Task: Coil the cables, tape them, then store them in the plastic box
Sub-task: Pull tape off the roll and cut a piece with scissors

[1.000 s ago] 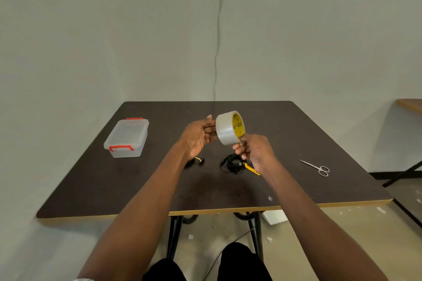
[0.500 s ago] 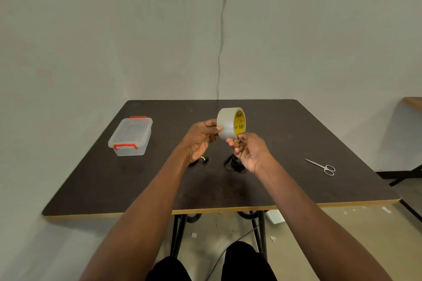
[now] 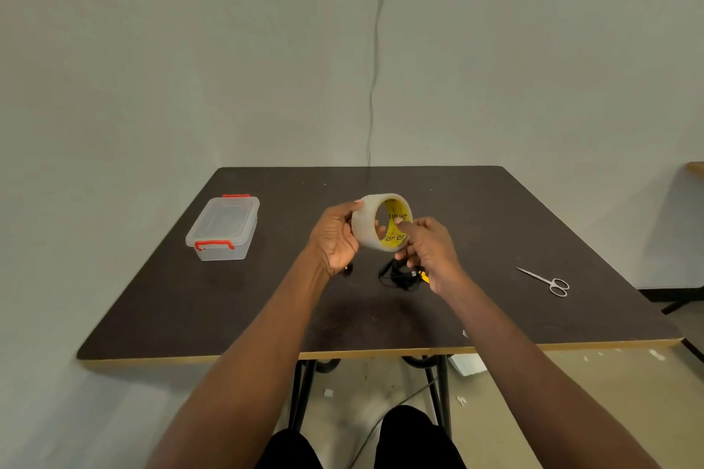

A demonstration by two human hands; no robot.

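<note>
Both hands hold a tape roll (image 3: pixel 381 222) above a dark table (image 3: pixel 495 225). The left hand (image 3: pixel 335 236) curls around the roll's outer side; the right hand (image 3: pixel 428 247) pinches its yellow-cored rim. Just below the grip, a black cable (image 3: pixel 398 274) lies bundled on the table. Well left of the grip sits a clear box (image 3: pixel 223 228), lid shut with red clasps, looking empty. Scissors (image 3: pixel 548 281) lie far right.
</note>
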